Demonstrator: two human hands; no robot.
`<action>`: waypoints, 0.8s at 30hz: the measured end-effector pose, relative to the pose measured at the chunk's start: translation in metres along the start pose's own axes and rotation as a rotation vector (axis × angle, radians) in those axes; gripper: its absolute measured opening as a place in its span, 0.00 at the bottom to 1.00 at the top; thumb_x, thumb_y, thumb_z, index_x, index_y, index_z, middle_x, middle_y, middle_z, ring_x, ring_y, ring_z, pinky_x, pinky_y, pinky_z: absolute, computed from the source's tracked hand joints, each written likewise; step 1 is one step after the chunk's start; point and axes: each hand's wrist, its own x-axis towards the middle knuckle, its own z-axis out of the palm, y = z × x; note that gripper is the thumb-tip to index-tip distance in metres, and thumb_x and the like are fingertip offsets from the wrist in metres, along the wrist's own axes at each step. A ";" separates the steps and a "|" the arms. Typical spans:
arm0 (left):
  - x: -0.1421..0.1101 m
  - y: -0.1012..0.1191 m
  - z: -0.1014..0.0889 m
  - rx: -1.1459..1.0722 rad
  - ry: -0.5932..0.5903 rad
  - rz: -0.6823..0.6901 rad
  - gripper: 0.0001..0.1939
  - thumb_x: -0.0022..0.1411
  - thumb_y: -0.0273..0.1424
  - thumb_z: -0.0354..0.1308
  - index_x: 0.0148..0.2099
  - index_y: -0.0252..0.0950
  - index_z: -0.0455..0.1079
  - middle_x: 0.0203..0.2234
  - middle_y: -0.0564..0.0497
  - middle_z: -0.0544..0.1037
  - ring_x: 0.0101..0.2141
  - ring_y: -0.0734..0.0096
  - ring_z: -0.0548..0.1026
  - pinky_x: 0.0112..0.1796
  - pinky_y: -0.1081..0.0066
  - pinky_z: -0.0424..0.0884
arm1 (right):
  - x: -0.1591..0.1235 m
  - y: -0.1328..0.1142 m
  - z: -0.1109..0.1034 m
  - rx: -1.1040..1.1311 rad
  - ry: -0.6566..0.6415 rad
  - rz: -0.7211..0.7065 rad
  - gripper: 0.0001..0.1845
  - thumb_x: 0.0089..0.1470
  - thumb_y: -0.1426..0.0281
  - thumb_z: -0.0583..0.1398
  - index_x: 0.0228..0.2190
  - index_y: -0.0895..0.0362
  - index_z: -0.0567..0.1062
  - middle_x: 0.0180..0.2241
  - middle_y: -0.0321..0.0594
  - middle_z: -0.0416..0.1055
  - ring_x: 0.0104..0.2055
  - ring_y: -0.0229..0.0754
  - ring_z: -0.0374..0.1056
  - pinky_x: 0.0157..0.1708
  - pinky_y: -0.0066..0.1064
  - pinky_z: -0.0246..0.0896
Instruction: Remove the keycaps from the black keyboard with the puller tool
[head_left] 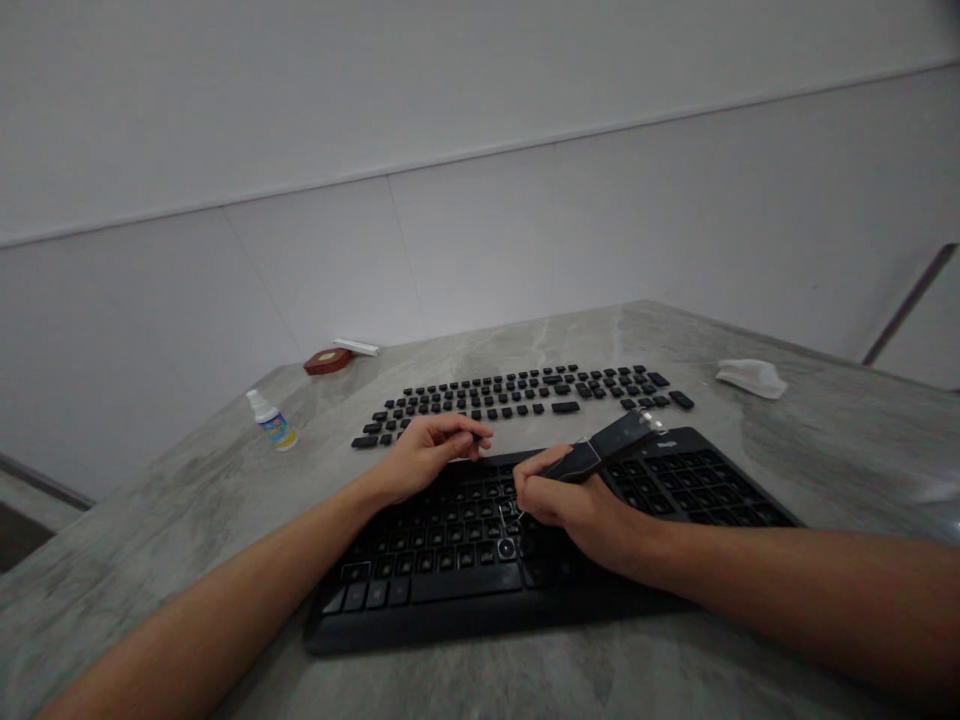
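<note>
A black keyboard (465,583) lies in front of me, most of its keycaps off and the sockets bare. The space bar and a few keys at its lower left are still on. My right hand (577,505) grips a black keycap puller (600,447) above the middle of the keyboard. Thin wires show under its fingers, close to the sockets, and the silvery far end points up and right. Over the keyboard's back edge, my left hand (433,455) pinches a small black keycap (476,441) between thumb and fingers, mostly hidden.
Loose keycaps (565,407) are laid out in rows behind the keyboard on the grey marbled table (847,480). A small spray bottle (274,424) stands at left. Farther back are a red-brown case (327,361) and a white strip (356,347). A crumpled white tissue (752,377) lies at right.
</note>
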 end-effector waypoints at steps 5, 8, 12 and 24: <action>0.002 -0.003 0.001 -0.152 0.041 -0.016 0.08 0.63 0.32 0.63 0.41 0.32 0.75 0.35 0.48 0.80 0.32 0.76 0.76 0.40 0.72 0.72 | -0.001 -0.001 0.000 0.009 0.002 0.036 0.11 0.38 0.66 0.54 0.12 0.56 0.58 0.14 0.31 0.48 0.19 0.33 0.43 0.21 0.30 0.39; 0.002 -0.003 0.001 -0.203 0.049 -0.009 0.08 0.60 0.29 0.66 0.39 0.31 0.73 0.36 0.48 0.81 0.34 0.74 0.78 0.42 0.70 0.73 | 0.000 0.000 0.001 0.017 0.007 0.030 0.11 0.38 0.66 0.54 0.11 0.56 0.58 0.13 0.31 0.48 0.19 0.33 0.43 0.20 0.30 0.39; 0.001 0.000 0.003 -0.201 0.066 -0.014 0.09 0.60 0.31 0.65 0.42 0.33 0.73 0.38 0.48 0.80 0.39 0.67 0.81 0.46 0.64 0.75 | 0.000 0.002 0.001 0.022 0.006 0.023 0.11 0.38 0.67 0.54 0.12 0.56 0.58 0.13 0.30 0.49 0.19 0.32 0.43 0.20 0.29 0.39; 0.001 -0.003 0.006 0.545 0.309 0.199 0.05 0.63 0.29 0.61 0.39 0.38 0.79 0.36 0.49 0.74 0.37 0.68 0.75 0.39 0.66 0.75 | 0.000 0.000 0.001 0.020 0.015 0.029 0.11 0.38 0.67 0.54 0.12 0.56 0.58 0.14 0.30 0.49 0.19 0.32 0.43 0.20 0.29 0.40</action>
